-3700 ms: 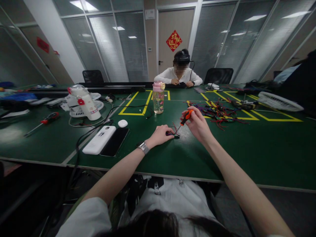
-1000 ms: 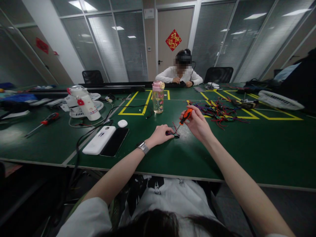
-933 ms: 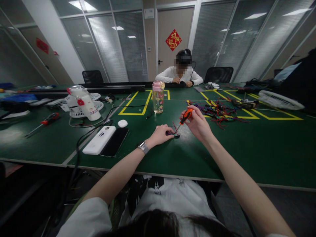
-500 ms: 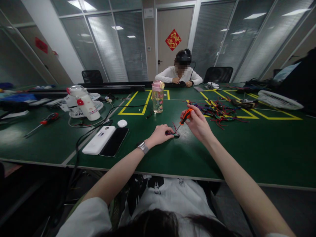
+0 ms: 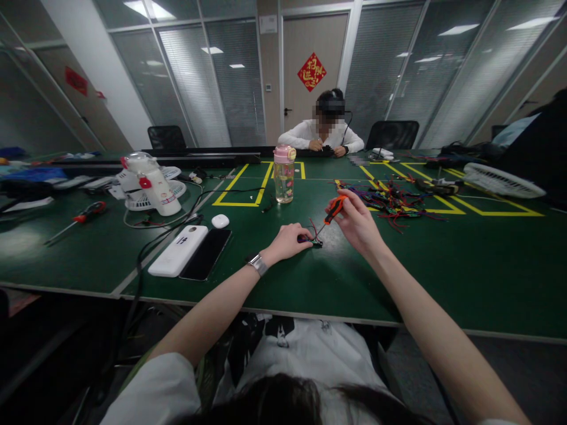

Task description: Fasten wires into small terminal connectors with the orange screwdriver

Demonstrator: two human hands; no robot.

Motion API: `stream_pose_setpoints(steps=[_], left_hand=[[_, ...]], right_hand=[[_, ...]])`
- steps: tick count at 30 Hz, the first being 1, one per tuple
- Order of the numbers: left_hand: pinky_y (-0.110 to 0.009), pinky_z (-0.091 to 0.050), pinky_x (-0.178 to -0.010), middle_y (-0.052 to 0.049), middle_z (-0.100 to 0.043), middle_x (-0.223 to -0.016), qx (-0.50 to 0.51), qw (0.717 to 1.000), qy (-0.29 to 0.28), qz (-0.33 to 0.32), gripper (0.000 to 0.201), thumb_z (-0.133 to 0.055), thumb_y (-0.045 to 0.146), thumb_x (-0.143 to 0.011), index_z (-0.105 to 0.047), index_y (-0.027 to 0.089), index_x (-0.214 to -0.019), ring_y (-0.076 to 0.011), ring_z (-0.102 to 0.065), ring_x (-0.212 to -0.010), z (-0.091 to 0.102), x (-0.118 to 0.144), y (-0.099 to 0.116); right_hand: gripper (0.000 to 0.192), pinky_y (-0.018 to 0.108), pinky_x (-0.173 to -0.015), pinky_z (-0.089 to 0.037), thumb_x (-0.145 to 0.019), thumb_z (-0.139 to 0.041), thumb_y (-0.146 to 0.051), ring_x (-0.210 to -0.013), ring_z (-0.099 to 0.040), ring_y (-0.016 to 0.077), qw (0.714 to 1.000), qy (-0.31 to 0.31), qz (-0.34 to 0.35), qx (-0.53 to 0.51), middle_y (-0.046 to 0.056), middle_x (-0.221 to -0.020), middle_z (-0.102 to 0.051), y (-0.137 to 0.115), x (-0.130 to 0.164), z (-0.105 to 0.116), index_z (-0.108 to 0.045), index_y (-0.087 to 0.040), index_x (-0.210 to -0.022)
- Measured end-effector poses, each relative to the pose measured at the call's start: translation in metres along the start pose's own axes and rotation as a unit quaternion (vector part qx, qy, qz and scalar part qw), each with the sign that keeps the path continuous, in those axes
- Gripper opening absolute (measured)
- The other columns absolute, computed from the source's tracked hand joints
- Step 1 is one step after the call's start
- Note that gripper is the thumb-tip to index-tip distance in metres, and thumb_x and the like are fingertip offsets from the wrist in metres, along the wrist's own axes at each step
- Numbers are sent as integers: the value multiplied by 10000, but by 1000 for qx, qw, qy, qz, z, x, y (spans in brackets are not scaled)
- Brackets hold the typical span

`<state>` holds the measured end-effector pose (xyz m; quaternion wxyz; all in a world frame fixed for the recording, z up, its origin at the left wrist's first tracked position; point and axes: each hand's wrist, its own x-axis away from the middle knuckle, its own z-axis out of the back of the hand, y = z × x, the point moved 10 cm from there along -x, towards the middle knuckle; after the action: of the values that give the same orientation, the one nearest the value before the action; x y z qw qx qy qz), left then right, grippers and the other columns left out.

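Note:
My left hand (image 5: 287, 241) rests on the green table (image 5: 443, 277) and pins a small dark electronic part with red wires (image 5: 313, 241) under its fingertips. My right hand (image 5: 357, 223) holds a small screwdriver with an orange and black handle (image 5: 332, 210), tilted, its tip down on that part. A silver watch sits on my left wrist (image 5: 257, 264). The part itself is mostly hidden by my fingers.
A white power bank (image 5: 178, 251) and a black phone (image 5: 206, 254) lie to the left, with a white earbud case (image 5: 220, 221). A pink-lidded bottle (image 5: 283, 174) stands behind, a pile of coloured wires (image 5: 390, 200) at the right. Another person (image 5: 322, 134) sits opposite.
The screwdriver handle has shifted slightly in my right fingers while its tip stays on the part. My left hand has not moved.

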<state>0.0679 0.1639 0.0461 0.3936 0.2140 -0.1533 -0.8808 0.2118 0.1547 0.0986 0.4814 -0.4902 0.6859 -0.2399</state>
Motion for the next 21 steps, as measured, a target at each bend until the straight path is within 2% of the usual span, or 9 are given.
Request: stream_pose_setpoints(steps=[4,7,11,14,18,21], left_hand=[[-306,-445,-838,-30,-645,-943,-8,1000,-2,5,167,-708,344,-910,-758,219,-1009,-190,-607,-889,-1,-1,0],[-307,-443,-846,-31,-645,-942,-10,1000,-3,6,167,-714,338,-907,-758,220,-1017,-191,-608,-895,-2,-1,-2],[-312,-446,-860,-33,-651,-958,-7,1000,-1,3,172,-710,345,-910,-756,220,-1019,-193,-612,-908,-3,-1,-2],[-310,-453,-860,-31,-657,-963,-1,1000,-1,-1,169,-707,345,-910,-754,224,-1018,-192,-618,-911,-2,-1,-1],[-311,-457,-862,-33,-658,-959,-3,1000,-3,3,173,-703,346,-911,-756,218,-1016,-192,-618,-912,0,0,0],[-311,-460,-855,-33,-651,-955,-7,1000,-3,4,179,-701,353,-912,-756,222,-1021,-189,-615,-900,0,0,0]], right_hand=[[323,365,-908,-562,-783,-793,-461,-888,-688,160,1000,-6,-6,-5,-17,-923,-741,0,1,-5,-714,-347,-1075],[302,365,-878,-569,-798,-769,-486,-878,-686,163,1000,-5,-9,-3,-13,-923,-737,1,1,-5,-702,-341,-1054],[266,325,-828,-570,-762,-808,-464,-832,-660,148,999,16,12,28,-29,-878,-702,0,-1,4,-706,-333,-970],[243,323,-828,-564,-771,-805,-440,-796,-649,142,998,22,23,50,-36,-845,-684,-2,-2,10,-717,-336,-973],[276,353,-856,-557,-821,-761,-442,-903,-675,166,999,2,14,44,-18,-932,-721,-2,-2,6,-713,-353,-1078],[286,365,-875,-554,-810,-769,-464,-944,-683,177,1000,-2,8,24,-13,-949,-733,-2,0,0,-713,-352,-1067]])
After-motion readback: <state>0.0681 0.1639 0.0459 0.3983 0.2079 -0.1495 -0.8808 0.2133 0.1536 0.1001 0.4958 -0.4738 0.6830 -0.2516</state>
